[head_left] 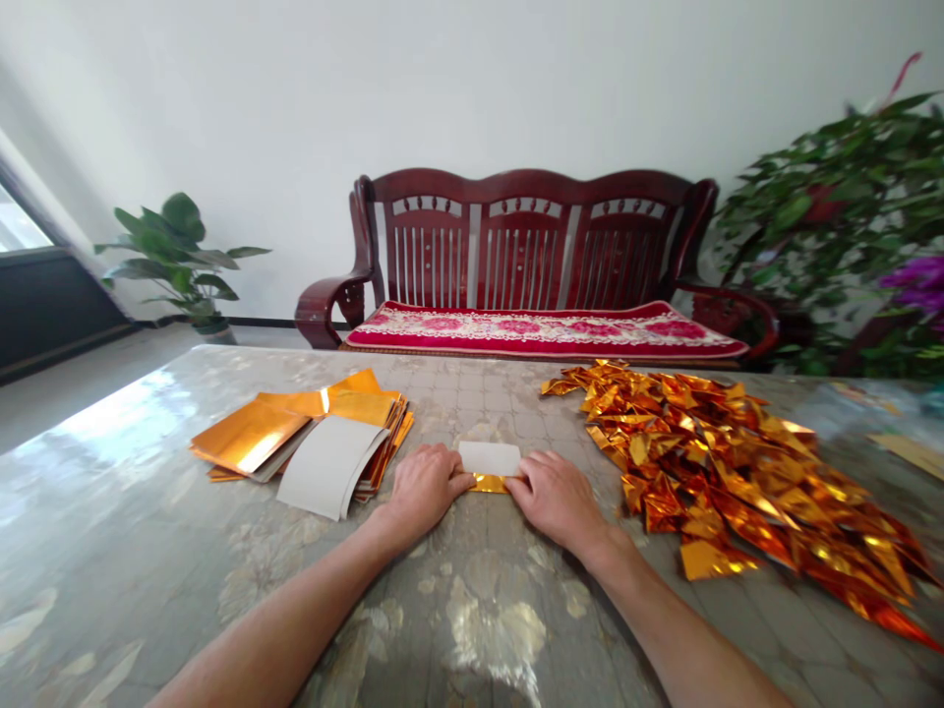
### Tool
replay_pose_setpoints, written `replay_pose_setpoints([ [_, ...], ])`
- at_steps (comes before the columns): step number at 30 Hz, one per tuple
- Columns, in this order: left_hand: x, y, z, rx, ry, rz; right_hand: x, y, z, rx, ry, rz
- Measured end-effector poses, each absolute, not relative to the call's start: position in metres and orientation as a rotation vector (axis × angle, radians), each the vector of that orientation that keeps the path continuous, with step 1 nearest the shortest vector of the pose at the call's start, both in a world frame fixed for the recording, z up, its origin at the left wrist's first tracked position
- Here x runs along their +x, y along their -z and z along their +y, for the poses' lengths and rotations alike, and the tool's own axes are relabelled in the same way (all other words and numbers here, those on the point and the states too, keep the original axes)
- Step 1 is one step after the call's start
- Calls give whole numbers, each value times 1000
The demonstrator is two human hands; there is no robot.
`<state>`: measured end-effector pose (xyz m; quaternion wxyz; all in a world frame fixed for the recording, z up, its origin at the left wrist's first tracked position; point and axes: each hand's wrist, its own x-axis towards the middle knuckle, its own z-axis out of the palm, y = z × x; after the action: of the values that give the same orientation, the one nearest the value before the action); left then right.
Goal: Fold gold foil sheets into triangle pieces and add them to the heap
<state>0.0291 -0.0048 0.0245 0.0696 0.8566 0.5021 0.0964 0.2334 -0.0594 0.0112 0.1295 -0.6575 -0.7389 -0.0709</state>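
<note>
Between my hands a small sheet of gold foil paper (490, 459) lies on the table, its pale back facing up and its near edge folded over to show a gold strip. My left hand (428, 484) grips the left end of that fold, thumb along the strip. At the right end my right hand (555, 495) pinches the same fold, fingers closed. To the left sits a loose stack of flat gold foil paper (255, 430), some sheets pale side up. A large heap of folded gold foil pieces (708, 462) spreads over the right side.
The table (147, 551) has a glossy, flower-patterned cover. Behind it stands a dark red wooden bench (523, 246) with a red and white seat cushion (546, 329). A potted plant (184, 256) is at left, leafy greenery (833, 216) at right. Clear plastic (870, 403) lies at the table's right edge.
</note>
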Motion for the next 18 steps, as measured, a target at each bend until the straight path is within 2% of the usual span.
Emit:
replay_pose_setpoints([
  [5,28,-22,-5,2581,-305,1513,231,-10,-61,-1893,261,-2148],
  [11,31,-14,-12,2706,-518,1330,231,-11,-64,-1811,343,-2099],
  [15,37,-8,-22,2871,-386,1070,223,-13,-69,-1580,355,-2326],
  [18,40,-9,-32,2972,-266,1073,217,-13,-73,-1540,342,-2417],
])
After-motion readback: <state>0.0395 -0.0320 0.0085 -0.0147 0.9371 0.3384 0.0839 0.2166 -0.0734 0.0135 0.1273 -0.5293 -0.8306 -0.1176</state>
